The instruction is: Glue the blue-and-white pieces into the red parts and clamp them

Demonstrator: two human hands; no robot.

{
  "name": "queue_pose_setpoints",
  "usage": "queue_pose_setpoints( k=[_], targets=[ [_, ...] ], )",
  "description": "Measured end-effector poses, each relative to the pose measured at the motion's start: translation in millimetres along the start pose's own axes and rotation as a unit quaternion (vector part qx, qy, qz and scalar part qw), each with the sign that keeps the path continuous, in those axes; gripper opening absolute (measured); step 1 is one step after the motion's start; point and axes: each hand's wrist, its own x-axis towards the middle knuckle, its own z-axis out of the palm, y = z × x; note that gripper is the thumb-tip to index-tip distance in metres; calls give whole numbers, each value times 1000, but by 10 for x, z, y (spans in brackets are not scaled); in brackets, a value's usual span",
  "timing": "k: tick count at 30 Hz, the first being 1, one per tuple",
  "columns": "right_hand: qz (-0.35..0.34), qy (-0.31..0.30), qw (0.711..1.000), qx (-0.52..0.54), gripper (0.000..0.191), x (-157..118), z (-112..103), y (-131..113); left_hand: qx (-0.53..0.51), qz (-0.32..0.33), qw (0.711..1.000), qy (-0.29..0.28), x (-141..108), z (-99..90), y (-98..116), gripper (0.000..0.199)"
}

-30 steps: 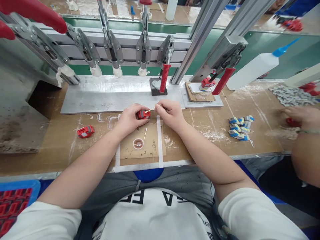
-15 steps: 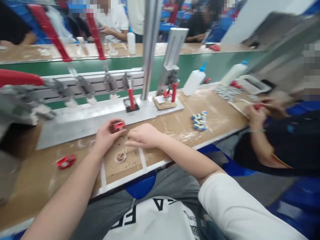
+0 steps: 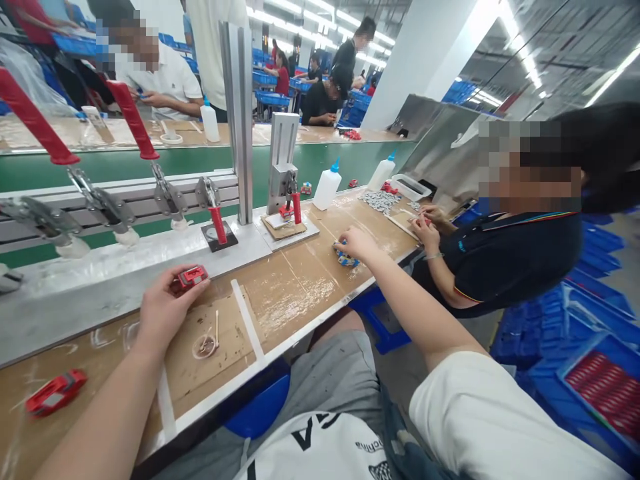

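Note:
My left hand [image 3: 167, 303] holds a red toy car body [image 3: 193, 275] between thumb and fingers, just above the bench. Stretched out to the right, my right hand [image 3: 359, 244] has its fingers bent down onto a small pile of blue-and-pale parts [image 3: 346, 259]. The fingertips are partly hidden there, and what they pinch, if anything, does not show. Close to my left hand, a small round dish [image 3: 204, 347] of brownish stuff sits on a cardboard sheet [image 3: 233, 353], with a thin cotton-swab-like stick [image 3: 217, 327] beside it. Another red toy car body [image 3: 56, 393] lies at the left.
Toggle clamps with red handles [image 3: 133, 120] line the bench's back. A small press [image 3: 285, 193] stands behind my hands. Blue-capped bottles [image 3: 327, 189] and grey pieces [image 3: 379, 200] are farther right. A co-worker [image 3: 510, 260] sits at the right, hands over the bench.
My right hand has moved right, from beside the left hand to the blue-and-pale parts. My left hand still holds the red car body. The view has turned right and up.

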Motion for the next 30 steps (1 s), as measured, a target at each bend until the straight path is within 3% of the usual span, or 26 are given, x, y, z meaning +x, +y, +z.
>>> queue_pose_setpoints(
  k=[5,8,10,11,12,15,17,19,21,22,24,27,30],
  targets=[
    [-21,-3,999,48,25,131,-39,-118,35,7,999,9,5,-47,-26,58],
    [-33,50,995,78,23,39,-5,-229,28,7,999,15,8,-46,-4,60],
    [-41,101,973,202,25,-85,107,-410,11,4,1000,10,-3,-29,35,64],
    [-50,114,941,315,28,-143,177,-532,3,3,1000,3,-10,-19,56,65],
    [-62,113,885,448,33,-185,239,-667,-6,0,1000,-7,-15,-7,74,67],
    [-83,80,641,758,44,-140,253,-1067,-47,-15,999,-17,-18,20,90,72],
    [-54,100,515,850,33,38,66,-1251,-84,-20,996,-7,-9,26,69,74],
    [-7,124,416,901,15,242,-204,-1354,-93,-24,995,-2,7,19,45,70],
    [5,120,355,927,13,353,-422,-1451,-72,-28,997,-7,29,4,31,65],
    [-6,103,339,935,16,353,-476,-1530,-59,-27,998,-10,37,-2,29,65],
    [-53,39,335,940,18,239,-448,-1777,-42,-13,999,-13,31,-9,33,70],
    [-127,-78,369,917,13,-84,-161,-2235,-51,25,998,-25,-11,-1,33,85],
    [-155,-146,415,885,23,-322,170,-2542,-89,45,994,-45,-18,25,-7,92]
  ],
)
